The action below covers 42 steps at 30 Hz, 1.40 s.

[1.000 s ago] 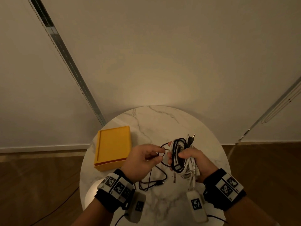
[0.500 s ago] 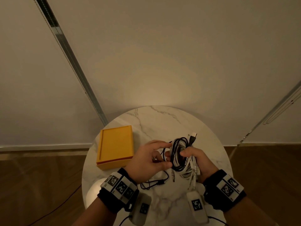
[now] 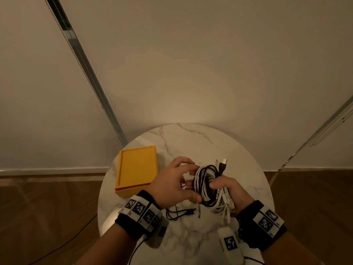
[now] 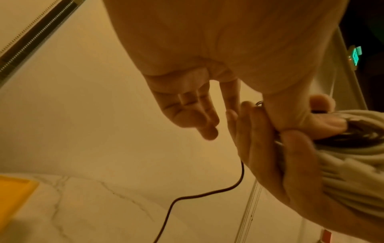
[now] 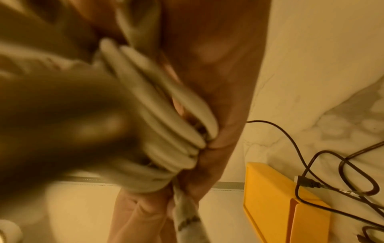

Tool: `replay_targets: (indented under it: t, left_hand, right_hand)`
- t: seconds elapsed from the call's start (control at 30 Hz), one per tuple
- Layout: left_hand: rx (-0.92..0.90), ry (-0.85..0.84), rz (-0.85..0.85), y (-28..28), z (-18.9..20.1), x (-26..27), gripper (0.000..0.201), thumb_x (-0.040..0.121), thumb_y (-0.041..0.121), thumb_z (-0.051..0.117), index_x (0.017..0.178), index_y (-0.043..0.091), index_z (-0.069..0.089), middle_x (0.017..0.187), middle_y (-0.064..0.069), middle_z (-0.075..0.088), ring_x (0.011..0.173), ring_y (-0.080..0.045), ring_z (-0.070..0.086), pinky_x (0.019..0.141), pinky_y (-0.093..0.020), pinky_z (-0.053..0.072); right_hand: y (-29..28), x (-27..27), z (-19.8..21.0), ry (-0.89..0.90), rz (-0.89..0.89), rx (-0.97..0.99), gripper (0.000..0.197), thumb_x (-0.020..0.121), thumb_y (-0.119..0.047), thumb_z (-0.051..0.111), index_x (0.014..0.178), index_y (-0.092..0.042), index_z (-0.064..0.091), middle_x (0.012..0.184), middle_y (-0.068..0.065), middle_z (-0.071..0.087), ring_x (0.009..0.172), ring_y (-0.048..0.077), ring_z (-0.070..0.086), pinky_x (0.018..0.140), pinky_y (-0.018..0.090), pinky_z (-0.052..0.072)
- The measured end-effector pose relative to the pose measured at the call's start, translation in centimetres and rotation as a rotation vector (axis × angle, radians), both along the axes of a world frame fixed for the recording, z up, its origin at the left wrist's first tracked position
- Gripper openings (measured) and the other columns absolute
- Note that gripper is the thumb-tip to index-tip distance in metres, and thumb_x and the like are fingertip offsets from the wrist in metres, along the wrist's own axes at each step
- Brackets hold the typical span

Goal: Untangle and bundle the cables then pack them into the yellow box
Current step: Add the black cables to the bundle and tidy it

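Note:
Above the round marble table [image 3: 191,142], my right hand [image 3: 214,185] grips a coil of white and black cables [image 3: 205,188], with plug ends [image 3: 222,163] sticking out at its far side. My left hand [image 3: 188,180] spans the coil's left side. Its thumb [image 4: 307,118] presses on the coil beside my right fingers [image 4: 259,148], while its other fingers [image 4: 197,115] hang free. From the coil [image 5: 166,131], a loose black cable tail [image 3: 177,214] drops to the table. The yellow box [image 3: 136,169] lies shut at the left, also seen in the right wrist view [image 5: 270,205].
The table stands against a pale wall. Its near edge lies under my wrists. A dark cord [image 3: 63,245] runs across the wooden floor at the lower left. Bare marble shows beyond the hands.
My left hand has moved right from pinching the black cable to lying against the coil. The black loop between the hands is gone and the coil sits slightly higher.

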<state>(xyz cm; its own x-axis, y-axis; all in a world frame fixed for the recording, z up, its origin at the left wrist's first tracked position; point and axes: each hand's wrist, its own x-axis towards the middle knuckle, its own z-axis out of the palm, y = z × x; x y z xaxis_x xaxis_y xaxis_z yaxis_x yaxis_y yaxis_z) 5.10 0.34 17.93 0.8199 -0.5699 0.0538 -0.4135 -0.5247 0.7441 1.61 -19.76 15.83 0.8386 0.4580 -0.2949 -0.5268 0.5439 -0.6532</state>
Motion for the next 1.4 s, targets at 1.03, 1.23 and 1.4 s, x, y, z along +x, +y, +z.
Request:
replay_targets:
  t: [1.03, 1.23, 1.4]
  left_hand:
    - [-0.707, 0.43, 0.461, 0.3, 1.2, 1.9, 0.005, 0.092, -0.002, 0.066, 0.093, 0.001, 0.062, 0.082, -0.011, 0.067, 0.075, -0.018, 0.067, 0.071, -0.026, 0.056]
    - [-0.438, 0.205, 0.529, 1.5, 1.3, 2.4, 0.038, 0.087, 0.004, 0.067, 0.115, 0.024, 0.051, 0.073, -0.015, 0.066, 0.068, -0.025, 0.063, 0.068, -0.037, 0.053]
    - [0.124, -0.094, 0.247, 3.1, 0.6, 2.3, 0.015, 0.098, 0.033, 0.055, 0.096, 0.028, 0.07, 0.084, 0.003, 0.055, 0.083, -0.012, 0.049, 0.075, -0.028, 0.038]
  right_hand:
    - [2.1, -0.5, 0.3, -0.065, 0.017, -0.251, 0.062, 0.053, -0.006, 0.073, 0.113, 0.007, 0.068, 0.091, 0.021, 0.065, 0.08, 0.033, 0.067, 0.086, 0.056, 0.058]
    - [1.8, -0.2, 0.3, -0.174, -0.117, -0.401, 0.06, 0.051, -0.005, 0.074, 0.11, 0.004, 0.07, 0.087, 0.021, 0.064, 0.08, 0.035, 0.066, 0.081, 0.05, 0.058]
    - [1.3, -0.1, -0.1, -0.229, -0.24, -0.496, 0.062, 0.045, -0.014, 0.078, 0.106, -0.004, 0.073, 0.085, 0.014, 0.067, 0.08, 0.03, 0.066, 0.083, 0.051, 0.057]
